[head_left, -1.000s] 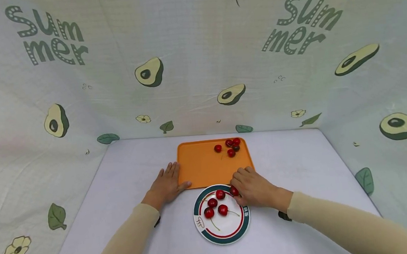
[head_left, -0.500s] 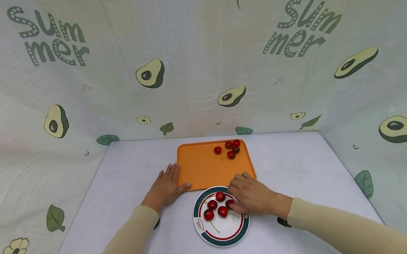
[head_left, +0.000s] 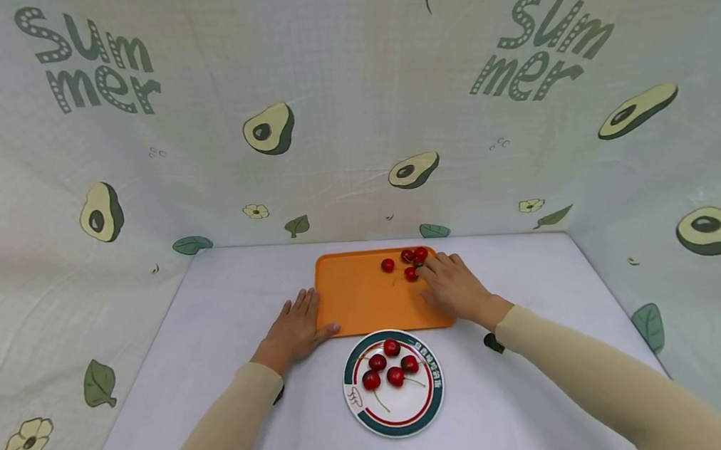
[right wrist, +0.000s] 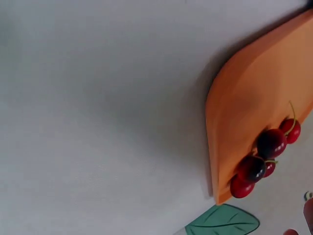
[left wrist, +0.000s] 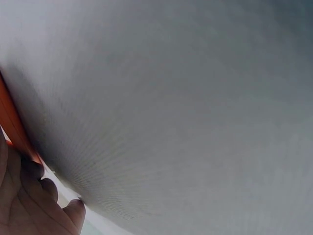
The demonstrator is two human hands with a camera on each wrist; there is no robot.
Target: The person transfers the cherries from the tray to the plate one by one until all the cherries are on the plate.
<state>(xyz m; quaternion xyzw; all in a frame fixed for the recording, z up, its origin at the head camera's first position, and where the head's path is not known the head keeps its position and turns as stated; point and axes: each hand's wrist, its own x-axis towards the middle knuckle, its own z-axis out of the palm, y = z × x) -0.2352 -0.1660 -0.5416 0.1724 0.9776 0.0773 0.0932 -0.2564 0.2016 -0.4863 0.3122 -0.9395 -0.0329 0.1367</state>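
An orange tray (head_left: pixel 360 296) lies on the white table, with a small cluster of red cherries (head_left: pixel 407 264) at its far right corner. Just in front stands a round plate (head_left: pixel 409 410) with a green and red rim, holding several stemmed cherries (head_left: pixel 393 365). My right hand (head_left: pixel 434 277) reaches over the tray's right side, fingers stretched out, fingertips at the cluster. No cherry shows in its grip. My left hand (head_left: pixel 297 325) lies flat on the table, thumb and fingers against the tray's left edge (left wrist: pixel 12 125). The right wrist view shows the tray corner (right wrist: pixel 254 103) and its cherries (right wrist: pixel 270 143).
A cloth backdrop (head_left: pixel 350 111) printed with avocados and "Summer" rises behind and on both sides of the table. Bare white table surface (head_left: pixel 225 301) lies left of the tray, and more (head_left: pixel 533 288) to its right. A leaf print (right wrist: pixel 222 223) lies just past the tray corner.
My right hand let go of a cherry on the plate, then moved away from the plate to the cherry cluster at the tray's far right. The left hand stayed put.
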